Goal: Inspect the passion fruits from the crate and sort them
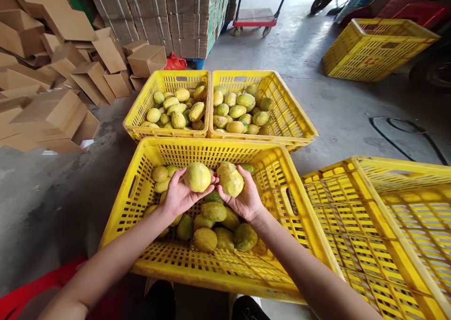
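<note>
My left hand (183,195) holds a smooth round yellow-green fruit (198,177), its fingers curled under it. Beside it, my right hand (246,200) grips a bumpier yellow fruit (230,179) with brownish marks. Both hands are above the near yellow crate (225,282), their fingertips almost meeting between the two fruits. Several yellow and green fruits (205,239) lie in the bottom of this crate, partly hidden by my hands and forearms.
Behind stand a left crate (165,133) and a right crate (296,115), both holding fruit. Another yellow crate (366,226) is at right, one more (369,52) farther back. Cardboard boxes (52,115) are heaped left; a trolley (255,19) stands behind.
</note>
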`<state>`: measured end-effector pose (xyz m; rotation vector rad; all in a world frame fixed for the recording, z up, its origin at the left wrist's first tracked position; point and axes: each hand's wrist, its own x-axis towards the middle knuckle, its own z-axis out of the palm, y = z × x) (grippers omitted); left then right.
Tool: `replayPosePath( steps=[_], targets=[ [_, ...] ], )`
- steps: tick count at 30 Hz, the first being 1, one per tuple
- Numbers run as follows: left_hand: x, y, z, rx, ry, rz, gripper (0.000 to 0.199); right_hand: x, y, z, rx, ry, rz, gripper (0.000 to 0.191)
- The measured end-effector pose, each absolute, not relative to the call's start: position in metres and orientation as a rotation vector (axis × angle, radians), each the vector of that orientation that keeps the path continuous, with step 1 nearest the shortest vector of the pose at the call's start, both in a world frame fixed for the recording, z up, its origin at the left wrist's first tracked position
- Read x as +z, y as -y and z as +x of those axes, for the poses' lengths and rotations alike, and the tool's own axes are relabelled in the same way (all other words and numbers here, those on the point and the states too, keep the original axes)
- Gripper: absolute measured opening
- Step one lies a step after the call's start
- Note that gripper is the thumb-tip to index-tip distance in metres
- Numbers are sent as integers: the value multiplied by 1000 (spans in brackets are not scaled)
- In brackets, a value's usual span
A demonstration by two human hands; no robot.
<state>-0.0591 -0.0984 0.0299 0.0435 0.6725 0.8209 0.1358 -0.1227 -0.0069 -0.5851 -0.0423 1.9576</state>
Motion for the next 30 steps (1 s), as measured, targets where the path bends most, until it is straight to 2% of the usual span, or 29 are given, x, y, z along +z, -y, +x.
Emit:
replayPosePath(
  steps=[6,13,19,25,30],
  targets=[
    [31,97,-57,824,-714,34,44,-10,124,134,1865,119,-600,27],
    [31,92,-59,909,-679,-12,51,-15,121,132,1823,174,-541,27],
    [32,94,-58,769,-750,-8,52,-18,122,132,1868,135,-571,25],
    [28,96,-58,744,-695,36,42,-17,121,133,1848,154,-594,23],
    [26,93,-56,839,-690,-36,44,-12,121,132,1766,124,-580,26]
  ],
)
